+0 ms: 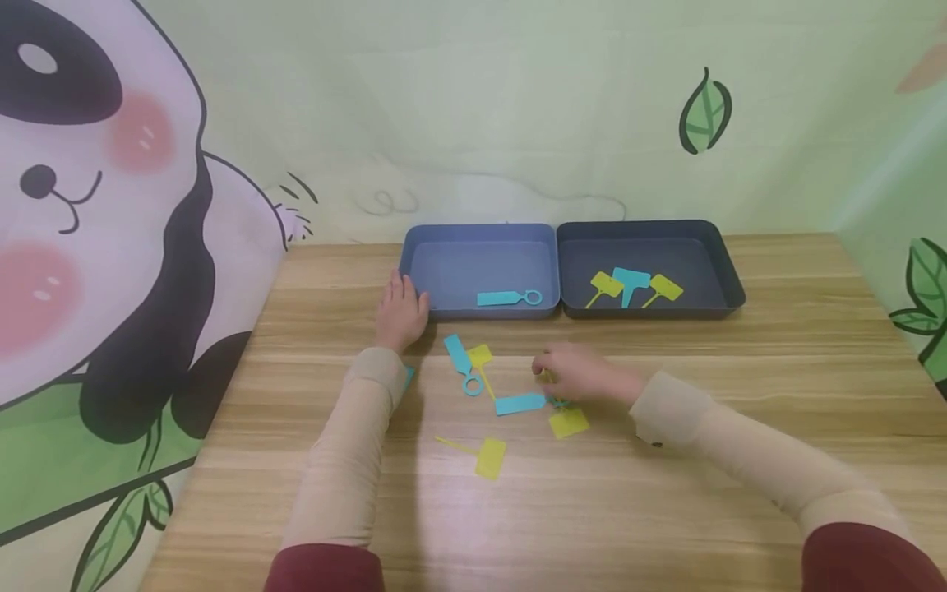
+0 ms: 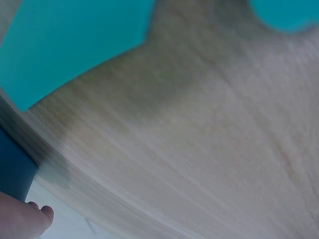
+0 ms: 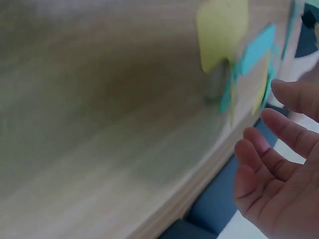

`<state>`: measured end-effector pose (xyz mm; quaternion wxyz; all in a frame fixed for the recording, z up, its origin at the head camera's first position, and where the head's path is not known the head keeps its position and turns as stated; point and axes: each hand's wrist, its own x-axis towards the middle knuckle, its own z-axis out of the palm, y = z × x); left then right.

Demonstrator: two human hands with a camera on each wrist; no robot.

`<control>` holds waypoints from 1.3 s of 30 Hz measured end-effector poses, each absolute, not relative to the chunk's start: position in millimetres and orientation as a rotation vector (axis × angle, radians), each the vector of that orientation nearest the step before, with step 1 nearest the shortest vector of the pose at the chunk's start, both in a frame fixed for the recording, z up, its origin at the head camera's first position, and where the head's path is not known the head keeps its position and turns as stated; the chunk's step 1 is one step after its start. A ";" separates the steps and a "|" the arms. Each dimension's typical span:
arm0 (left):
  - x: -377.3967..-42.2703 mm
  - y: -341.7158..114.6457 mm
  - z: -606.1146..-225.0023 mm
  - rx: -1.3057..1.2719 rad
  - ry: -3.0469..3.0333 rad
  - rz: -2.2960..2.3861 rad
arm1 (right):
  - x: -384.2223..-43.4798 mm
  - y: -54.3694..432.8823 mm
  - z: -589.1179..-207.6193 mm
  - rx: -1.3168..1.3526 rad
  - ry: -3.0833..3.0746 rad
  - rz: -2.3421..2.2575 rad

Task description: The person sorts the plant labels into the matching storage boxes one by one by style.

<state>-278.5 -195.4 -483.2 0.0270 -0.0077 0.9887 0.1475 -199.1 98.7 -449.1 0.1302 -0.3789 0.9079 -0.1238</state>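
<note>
My left hand (image 1: 402, 312) rests against the front left corner of the blue tray (image 1: 481, 247), fingers along its side. In the left wrist view its fingertips show beside the tray. A teal tag (image 1: 408, 376) peeks out from under the left sleeve. My right hand (image 1: 580, 374) hovers over the table above a teal ring tag (image 1: 520, 404) and a yellow tag (image 1: 568, 423), partly covering both. In the right wrist view its fingers bend loosely, with nothing between them. Left of it lie another teal ring tag (image 1: 457, 353), a yellow tag (image 1: 481, 357) and a further yellow tag (image 1: 491, 458).
One teal ring tag (image 1: 499, 298) lies inside the blue tray. The dark tray (image 1: 710, 247) adjoins it on the right, holding two yellow tags (image 1: 666, 287) and a teal T-shaped tag (image 1: 631, 280). Behind the wooden table (image 1: 799, 345) hangs a printed panda backdrop (image 1: 473, 107).
</note>
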 end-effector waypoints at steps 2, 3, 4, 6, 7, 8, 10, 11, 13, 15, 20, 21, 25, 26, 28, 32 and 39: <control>-278.2 -195.2 -482.8 -0.026 3.053 0.460 | -195.9 95.9 -453.6 -1.158 2.658 -0.320; -278.0 -195.1 -482.5 -0.028 3.053 0.459 | -194.4 94.7 -455.1 -1.178 2.665 -0.301; -277.9 -195.0 -482.3 -0.028 3.053 0.462 | -193.1 93.4 -456.4 -1.194 2.669 -0.287; -277.6 -194.8 -482.0 -0.031 3.053 0.462 | -190.8 90.8 -457.8 -1.218 2.671 -0.255; -277.5 -194.8 -481.9 -0.032 3.054 0.464 | -189.9 89.5 -458.4 -1.227 2.667 -0.228; -277.3 -194.7 -481.7 -0.033 3.055 0.462 | -189.0 88.4 -458.9 -1.232 2.660 -0.201; -277.0 -194.8 -481.6 -0.034 3.057 0.464 | -187.3 86.1 -459.4 -1.231 2.645 -0.164; -276.7 -194.9 -481.7 -0.033 3.058 0.461 | -186.5 85.1 -459.4 -1.223 2.639 -0.152; -276.4 -194.8 -481.7 -0.032 3.058 0.461 | -185.5 83.4 -459.2 -1.204 2.632 -0.137; -276.0 -194.7 -481.5 -0.032 3.059 0.463 | -185.0 81.9 -458.7 -1.169 2.632 -0.153; -276.0 -194.7 -482.0 -0.032 3.057 0.462 | -186.5 79.0 -459.1 -1.110 2.636 -0.181; -276.2 -194.8 -482.3 -0.030 3.057 0.459 | -186.9 78.6 -459.2 -1.101 2.634 -0.190; -276.7 -194.9 -483.6 -0.025 3.057 0.448 | -189.2 76.7 -458.9 -1.051 2.614 -0.226; -276.8 -194.7 -483.9 -0.024 3.059 0.448 | -189.8 76.3 -458.8 -1.035 2.606 -0.235; -276.9 -194.6 -484.4 -0.023 3.060 0.447 | -191.2 75.6 -458.8 -1.001 2.589 -0.248; -277.0 -194.2 -484.5 -0.024 3.057 0.457 | -193.6 75.5 -458.8 -0.943 2.559 -0.278; -279.0 -195.0 -486.0 -0.031 3.060 0.457 | -196.2 78.1 -461.4 -0.879 2.542 -0.307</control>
